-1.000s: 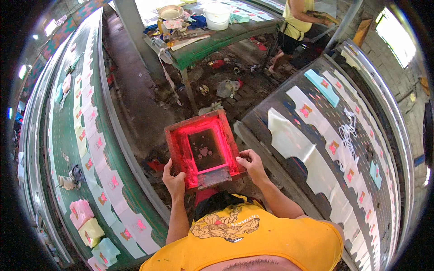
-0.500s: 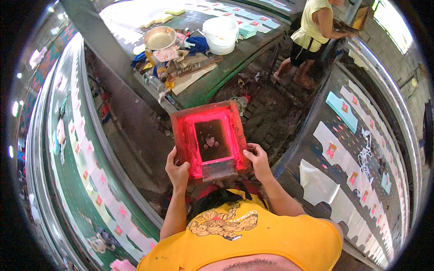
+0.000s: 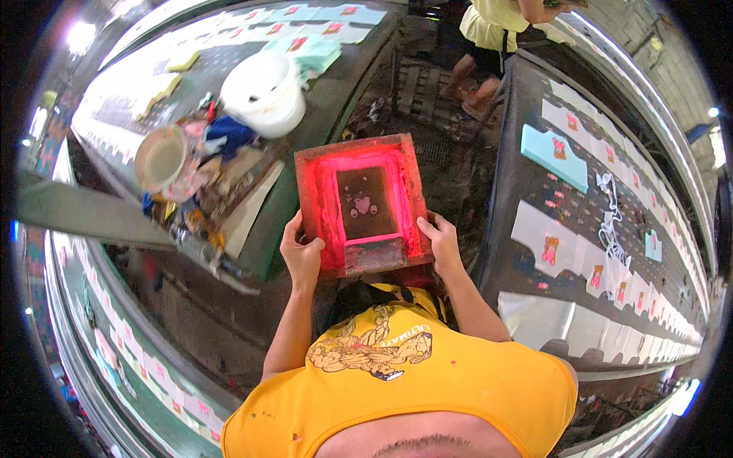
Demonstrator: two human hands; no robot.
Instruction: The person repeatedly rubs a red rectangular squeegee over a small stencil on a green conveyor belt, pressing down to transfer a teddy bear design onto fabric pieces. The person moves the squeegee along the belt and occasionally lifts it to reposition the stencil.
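Note:
Between my hands I hold a screen printing frame (image 3: 412, 187), red with bright pink ink around its inner edge. Its dark mesh shows a small pale bear-face pattern in the middle. My left hand (image 3: 303, 248) grips the lower left side, thumb on top. My right hand (image 3: 441, 238) grips the lower right side in the same way. The fingers under the frame are partly hidden. The frame is held in front of my body, above the gap between the tables.
On the left table stand a white bucket (image 3: 267, 95), a round basin (image 3: 162, 159) and rags. The right table (image 3: 496, 191) carries rows of printed fabric pieces, a light blue stack (image 3: 553, 156) and a white cord (image 3: 609, 221). A co-worker (image 3: 492, 30) stands farther ahead.
My view has turned to the right, so the left table and bucket sit farther left. The frame remains in both hands and appears slightly higher in the picture.

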